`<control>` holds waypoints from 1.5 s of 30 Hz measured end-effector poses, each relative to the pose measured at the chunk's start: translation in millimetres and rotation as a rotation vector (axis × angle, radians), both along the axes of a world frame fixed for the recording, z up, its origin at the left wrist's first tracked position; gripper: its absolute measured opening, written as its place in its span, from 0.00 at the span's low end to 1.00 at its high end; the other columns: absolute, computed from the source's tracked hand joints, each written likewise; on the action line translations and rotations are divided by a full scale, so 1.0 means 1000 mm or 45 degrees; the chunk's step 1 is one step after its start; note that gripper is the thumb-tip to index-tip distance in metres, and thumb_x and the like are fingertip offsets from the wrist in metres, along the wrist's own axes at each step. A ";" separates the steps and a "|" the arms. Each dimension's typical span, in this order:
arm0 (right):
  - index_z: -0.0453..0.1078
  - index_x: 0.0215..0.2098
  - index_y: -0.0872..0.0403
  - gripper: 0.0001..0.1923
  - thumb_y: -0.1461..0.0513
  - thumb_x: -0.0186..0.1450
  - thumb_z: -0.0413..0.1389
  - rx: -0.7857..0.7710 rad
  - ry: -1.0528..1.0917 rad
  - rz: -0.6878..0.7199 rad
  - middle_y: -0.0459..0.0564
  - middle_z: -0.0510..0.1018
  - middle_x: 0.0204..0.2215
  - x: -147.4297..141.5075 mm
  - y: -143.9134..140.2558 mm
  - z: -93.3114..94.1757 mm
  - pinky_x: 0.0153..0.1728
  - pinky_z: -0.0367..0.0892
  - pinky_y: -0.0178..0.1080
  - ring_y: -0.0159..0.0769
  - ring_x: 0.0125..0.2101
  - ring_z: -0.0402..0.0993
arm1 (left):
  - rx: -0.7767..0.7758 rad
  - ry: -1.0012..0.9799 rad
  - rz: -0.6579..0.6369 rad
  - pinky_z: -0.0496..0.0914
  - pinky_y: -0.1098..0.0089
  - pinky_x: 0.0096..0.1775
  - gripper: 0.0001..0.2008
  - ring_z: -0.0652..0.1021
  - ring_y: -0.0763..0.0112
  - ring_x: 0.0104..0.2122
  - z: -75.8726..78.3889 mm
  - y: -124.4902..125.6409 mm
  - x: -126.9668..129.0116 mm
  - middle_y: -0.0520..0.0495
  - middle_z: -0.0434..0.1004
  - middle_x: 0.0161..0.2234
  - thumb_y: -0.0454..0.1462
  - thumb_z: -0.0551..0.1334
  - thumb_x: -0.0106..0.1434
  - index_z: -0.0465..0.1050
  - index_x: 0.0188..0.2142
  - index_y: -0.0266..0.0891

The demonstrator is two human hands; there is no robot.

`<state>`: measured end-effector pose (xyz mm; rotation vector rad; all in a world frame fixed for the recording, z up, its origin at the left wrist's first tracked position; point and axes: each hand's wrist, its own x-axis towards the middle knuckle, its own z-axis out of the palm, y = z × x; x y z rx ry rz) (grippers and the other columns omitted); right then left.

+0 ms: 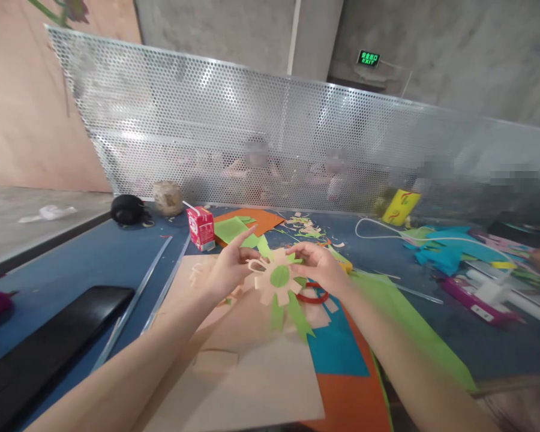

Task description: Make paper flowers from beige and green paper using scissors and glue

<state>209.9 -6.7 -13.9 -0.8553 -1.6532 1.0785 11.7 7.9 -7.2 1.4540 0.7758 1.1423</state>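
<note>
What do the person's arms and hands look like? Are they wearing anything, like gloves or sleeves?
Both arms are bare all the way down, with no sleeves in view. The left hand and right hand wear no gloves. No rings, watch or bracelet show, though the picture is a bit blurry. The fingers are bare too.

The flower [276, 282] looks like matt craft paper or thin foam, beige with green pieces. Flat matt sheets [252, 372] lie near on a dull blue table [72, 264]. The far screen [252, 132] is shiny perforated metal; the red carton [201, 227] looks glossy.
</note>
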 end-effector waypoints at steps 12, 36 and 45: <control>0.67 0.36 0.53 0.11 0.63 0.52 0.57 -0.043 -0.087 -0.117 0.47 0.71 0.32 -0.002 -0.004 0.003 0.34 0.66 0.37 0.32 0.33 0.69 | 0.110 0.024 -0.108 0.64 0.75 0.28 0.37 0.70 0.78 0.23 -0.001 -0.007 0.005 0.53 0.71 0.24 0.29 0.60 0.46 0.52 0.56 0.39; 0.70 0.32 0.55 0.09 0.59 0.52 0.57 -0.030 -0.133 -0.241 0.46 0.73 0.26 -0.004 -0.008 0.009 0.31 0.66 0.36 0.32 0.28 0.70 | 0.055 -0.059 0.023 0.68 0.71 0.33 0.37 0.73 0.72 0.29 0.003 -0.018 0.010 0.53 0.71 0.23 0.39 0.63 0.49 0.51 0.57 0.39; 0.69 0.32 0.55 0.09 0.60 0.52 0.57 -0.053 -0.113 -0.227 0.45 0.71 0.24 -0.003 -0.006 0.006 0.27 0.64 0.33 0.29 0.25 0.68 | 0.098 -0.053 0.060 0.67 0.74 0.29 0.34 0.72 0.77 0.26 -0.004 -0.012 0.014 0.54 0.71 0.24 0.35 0.63 0.50 0.52 0.55 0.38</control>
